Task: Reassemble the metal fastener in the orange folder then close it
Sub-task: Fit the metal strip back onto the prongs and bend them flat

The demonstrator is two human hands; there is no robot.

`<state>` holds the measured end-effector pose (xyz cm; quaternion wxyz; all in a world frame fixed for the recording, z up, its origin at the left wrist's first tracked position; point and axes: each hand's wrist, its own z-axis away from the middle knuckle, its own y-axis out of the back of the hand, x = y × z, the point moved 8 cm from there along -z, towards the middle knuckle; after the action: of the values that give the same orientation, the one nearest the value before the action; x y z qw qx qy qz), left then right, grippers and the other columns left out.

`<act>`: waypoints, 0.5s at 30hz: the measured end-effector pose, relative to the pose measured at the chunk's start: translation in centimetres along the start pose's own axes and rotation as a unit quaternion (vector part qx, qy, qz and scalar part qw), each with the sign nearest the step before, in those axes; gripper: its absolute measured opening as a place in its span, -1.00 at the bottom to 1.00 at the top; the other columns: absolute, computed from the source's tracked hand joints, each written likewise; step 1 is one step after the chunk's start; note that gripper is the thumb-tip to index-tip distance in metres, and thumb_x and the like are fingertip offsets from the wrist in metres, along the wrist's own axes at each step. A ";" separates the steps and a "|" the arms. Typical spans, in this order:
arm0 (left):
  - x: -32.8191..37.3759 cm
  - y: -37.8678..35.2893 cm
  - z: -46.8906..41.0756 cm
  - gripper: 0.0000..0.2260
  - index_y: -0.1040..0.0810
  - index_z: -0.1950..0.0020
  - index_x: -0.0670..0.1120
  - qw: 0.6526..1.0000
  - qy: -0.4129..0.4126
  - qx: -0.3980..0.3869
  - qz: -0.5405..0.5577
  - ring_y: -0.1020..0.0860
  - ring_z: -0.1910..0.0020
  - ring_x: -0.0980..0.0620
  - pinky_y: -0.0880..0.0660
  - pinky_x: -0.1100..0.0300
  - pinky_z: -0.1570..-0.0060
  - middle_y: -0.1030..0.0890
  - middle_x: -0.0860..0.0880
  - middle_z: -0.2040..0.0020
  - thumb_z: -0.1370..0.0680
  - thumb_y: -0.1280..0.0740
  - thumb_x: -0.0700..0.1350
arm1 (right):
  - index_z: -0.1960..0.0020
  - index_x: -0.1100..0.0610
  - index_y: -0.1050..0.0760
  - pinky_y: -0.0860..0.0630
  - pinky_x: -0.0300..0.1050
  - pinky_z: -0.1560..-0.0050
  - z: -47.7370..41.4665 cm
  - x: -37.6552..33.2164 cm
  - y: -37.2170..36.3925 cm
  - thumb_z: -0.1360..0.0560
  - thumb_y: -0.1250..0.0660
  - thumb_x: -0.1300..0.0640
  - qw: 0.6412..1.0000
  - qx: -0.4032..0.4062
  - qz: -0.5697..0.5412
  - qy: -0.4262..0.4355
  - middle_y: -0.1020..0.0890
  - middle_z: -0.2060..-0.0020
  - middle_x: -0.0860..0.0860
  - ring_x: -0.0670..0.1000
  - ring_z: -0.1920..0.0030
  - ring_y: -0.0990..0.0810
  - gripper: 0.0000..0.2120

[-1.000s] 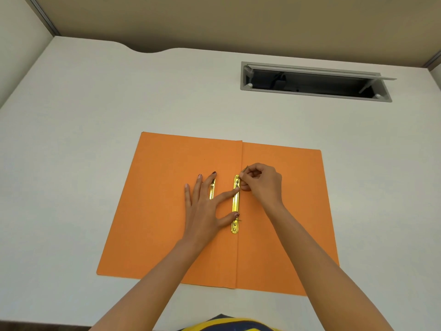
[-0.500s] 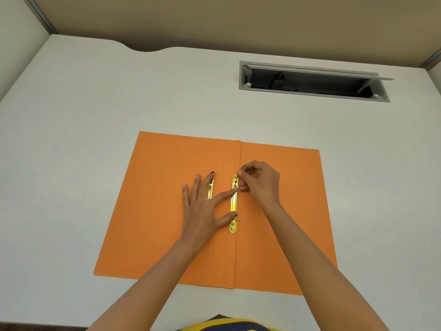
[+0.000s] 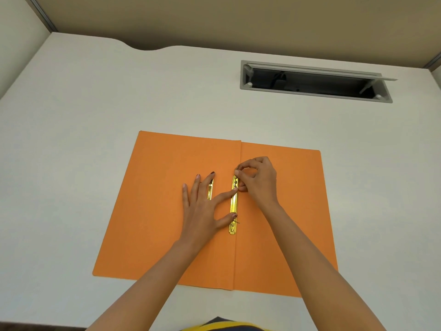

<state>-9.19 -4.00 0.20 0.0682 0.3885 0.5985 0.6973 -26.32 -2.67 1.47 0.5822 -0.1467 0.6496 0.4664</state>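
Note:
The orange folder (image 3: 155, 211) lies open and flat on the white desk. A gold metal fastener bar (image 3: 233, 206) runs along the fold. My left hand (image 3: 202, 211) lies spread on the left flap, with index finger and thumb pressing on the bar. A second gold metal strip (image 3: 210, 191) lies under its middle fingers, partly hidden. My right hand (image 3: 259, 180) pinches a thin prong at the bar's far end between thumb and index finger. Another thin prong (image 3: 236, 221) sticks up near the bar's near end, beside my left thumb.
A grey cable hatch (image 3: 315, 81) with its lid raised is set into the desk at the back right. The desk's far edge has a curved cut-out (image 3: 148, 46). The near edge of the desk lies just below the folder.
Both hands stay nearly in place. My right thumb and index finger have shifted slightly at the far end of the bar. The view has drifted a little.

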 end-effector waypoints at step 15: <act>0.0 0.0 -0.1 -0.52 -0.32 -0.32 0.41 1.000 0.008 -0.001 0.008 0.10 -0.55 -0.05 0.25 -0.14 -0.47 -0.11 0.07 -0.54 -0.40 -0.25 0.31 | 0.28 -0.11 -0.52 -0.63 0.13 0.35 -1.7 -0.1 -0.4 -0.39 -0.50 0.11 0.995 -0.022 0.096 -0.024 -0.51 0.04 0.01 0.11 0.48 -0.62 -0.80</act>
<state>-9.21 -4.12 0.22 0.0582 0.3878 0.5948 0.7017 -27.02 -4.23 1.20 0.5466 -0.0850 0.6360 0.5380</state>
